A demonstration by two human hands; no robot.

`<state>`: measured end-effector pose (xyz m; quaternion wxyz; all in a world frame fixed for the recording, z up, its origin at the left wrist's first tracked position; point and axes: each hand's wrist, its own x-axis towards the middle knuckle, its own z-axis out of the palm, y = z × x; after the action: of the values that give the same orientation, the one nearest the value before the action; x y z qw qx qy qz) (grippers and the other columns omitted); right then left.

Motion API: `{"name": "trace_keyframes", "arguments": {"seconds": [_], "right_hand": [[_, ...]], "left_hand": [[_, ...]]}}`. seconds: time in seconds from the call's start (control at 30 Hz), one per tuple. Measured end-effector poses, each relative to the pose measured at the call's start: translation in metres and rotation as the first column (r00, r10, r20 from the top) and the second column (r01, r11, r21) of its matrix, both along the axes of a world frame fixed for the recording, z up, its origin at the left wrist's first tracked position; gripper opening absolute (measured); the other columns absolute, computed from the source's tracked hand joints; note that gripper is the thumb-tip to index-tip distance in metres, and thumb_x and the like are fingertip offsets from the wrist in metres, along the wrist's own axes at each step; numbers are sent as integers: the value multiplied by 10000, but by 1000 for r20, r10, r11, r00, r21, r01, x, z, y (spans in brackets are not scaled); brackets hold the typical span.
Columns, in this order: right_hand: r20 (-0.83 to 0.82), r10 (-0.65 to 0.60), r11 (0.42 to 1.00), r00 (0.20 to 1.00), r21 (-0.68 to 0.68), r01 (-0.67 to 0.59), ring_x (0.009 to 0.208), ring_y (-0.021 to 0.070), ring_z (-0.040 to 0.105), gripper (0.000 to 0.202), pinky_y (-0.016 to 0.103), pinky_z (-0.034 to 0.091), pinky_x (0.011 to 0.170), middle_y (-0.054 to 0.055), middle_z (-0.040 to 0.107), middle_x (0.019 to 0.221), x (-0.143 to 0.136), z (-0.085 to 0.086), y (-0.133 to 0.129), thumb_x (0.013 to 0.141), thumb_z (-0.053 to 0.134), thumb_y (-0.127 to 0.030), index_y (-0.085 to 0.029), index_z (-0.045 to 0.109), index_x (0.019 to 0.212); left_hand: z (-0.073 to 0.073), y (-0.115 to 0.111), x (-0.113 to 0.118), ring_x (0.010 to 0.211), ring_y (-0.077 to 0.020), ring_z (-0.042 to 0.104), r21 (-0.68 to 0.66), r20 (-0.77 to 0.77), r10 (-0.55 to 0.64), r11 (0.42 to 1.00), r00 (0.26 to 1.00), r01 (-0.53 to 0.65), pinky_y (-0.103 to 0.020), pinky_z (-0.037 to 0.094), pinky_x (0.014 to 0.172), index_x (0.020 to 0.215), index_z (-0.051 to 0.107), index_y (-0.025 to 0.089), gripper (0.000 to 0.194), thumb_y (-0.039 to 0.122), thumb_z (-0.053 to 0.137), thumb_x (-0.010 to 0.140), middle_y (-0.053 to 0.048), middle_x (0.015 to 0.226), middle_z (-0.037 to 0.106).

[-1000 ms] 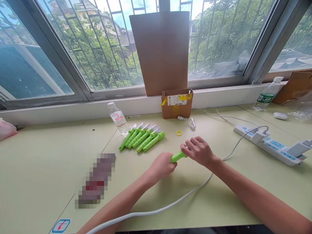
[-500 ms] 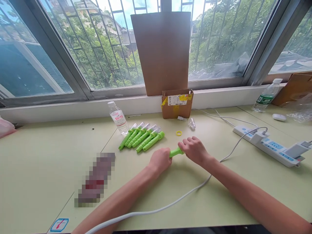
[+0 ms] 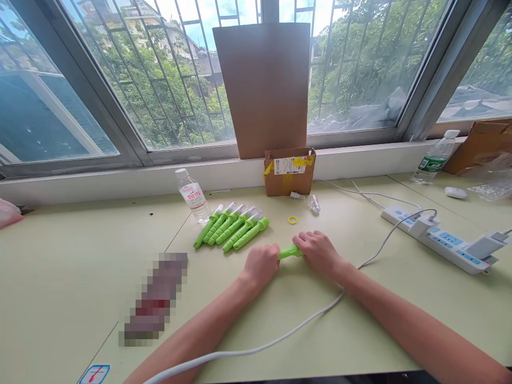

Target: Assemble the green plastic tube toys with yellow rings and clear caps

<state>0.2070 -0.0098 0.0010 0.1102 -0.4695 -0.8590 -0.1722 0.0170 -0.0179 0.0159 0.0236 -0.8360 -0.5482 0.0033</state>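
Note:
Both hands meet over the middle of the table on one green tube [image 3: 288, 252]. My left hand [image 3: 262, 262] is wrapped round its left end, and my right hand [image 3: 318, 250] is closed on its right end; both ends are hidden by the fingers. Several similar green tubes [image 3: 230, 226] lie side by side up and to the left, most with clear tips. Beyond my hands, a yellow ring [image 3: 293, 220] lies flat on the table. Two small clear pieces, one [image 3: 314, 205] larger than the other [image 3: 297, 196], rest near the cardboard box [image 3: 288, 178].
A water bottle [image 3: 193, 196] stands behind the tubes, another [image 3: 436, 157] at the back right. The power strip [image 3: 440, 237] lies at the right; a white cable [image 3: 280, 338] crosses over my left forearm. A pixelated object [image 3: 156, 298] lies at the left.
My right hand has tilted and lowered slightly on the green tube. My left hand keeps its hold. The whole view has shifted a little.

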Motion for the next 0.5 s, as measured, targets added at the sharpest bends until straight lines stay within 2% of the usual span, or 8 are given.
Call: {"name": "trace_keyframes", "arguments": {"seconds": [0.2,0.27,0.4,0.5], "right_hand": [[-75,-38,997,996,62,42,716,178,487,260,288,228,602,45,597,805,-1,-4,1,755,495,-37,-190,574,950],[-126,-50,993,991,100,63,779,194,489,306,280,271,626,58,596,860,-1,-4,1,760,509,-52,-191,570,1026],[-262,-55,975,963,193,108,966,239,475,438,307,364,766,106,552,1069,-1,-2,2,780,531,-95,-181,501,1208],[-312,-53,962,949,240,133,1040,265,451,465,379,365,888,131,495,1139,0,-2,4,816,518,-125,-180,454,1273]], "left_hand": [[2,-2,0,769,-227,598,105,34,-93,991,995,89,-294,418,613,914,589,151,226,332,457,886,-100,826,614],[2,-1,-1,782,-220,578,135,35,-108,986,994,103,-291,411,611,906,586,160,229,349,458,889,-91,838,598],[-1,6,-6,849,-235,539,273,38,-60,961,998,47,-320,414,671,875,587,150,252,345,430,902,-101,884,569],[-5,13,-15,930,-268,511,368,64,12,929,998,-35,-368,410,753,828,600,146,305,405,451,889,-130,961,554]]}}
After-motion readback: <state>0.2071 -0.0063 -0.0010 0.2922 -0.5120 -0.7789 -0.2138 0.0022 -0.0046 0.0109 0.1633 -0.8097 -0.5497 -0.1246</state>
